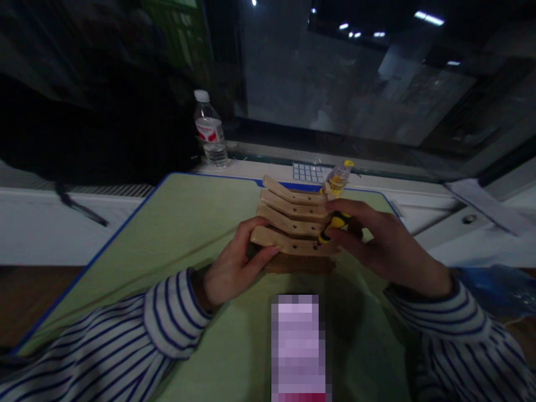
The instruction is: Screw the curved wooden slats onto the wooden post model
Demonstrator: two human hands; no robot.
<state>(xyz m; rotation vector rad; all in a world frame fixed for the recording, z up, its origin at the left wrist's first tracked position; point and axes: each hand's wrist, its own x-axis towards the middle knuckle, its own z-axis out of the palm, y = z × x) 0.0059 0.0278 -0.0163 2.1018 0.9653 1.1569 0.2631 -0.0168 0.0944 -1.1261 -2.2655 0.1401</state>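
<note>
Gripping the wooden bars point(282, 222) at their left ends, the left hand point(234, 265) had thumb and fingers closed around them. The right hand point(379, 237), at their right, pinched a yellow-and-black screwdriver point(337, 221), tip near the front bar's right hole.

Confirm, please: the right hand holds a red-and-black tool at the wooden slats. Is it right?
Only the colour is wrong: the head view shows that the right hand holds a yellow-and-black tool at the wooden slats.

White sleeves point(100, 349) with navy stripes end in striped cuffs point(173, 312).
</note>
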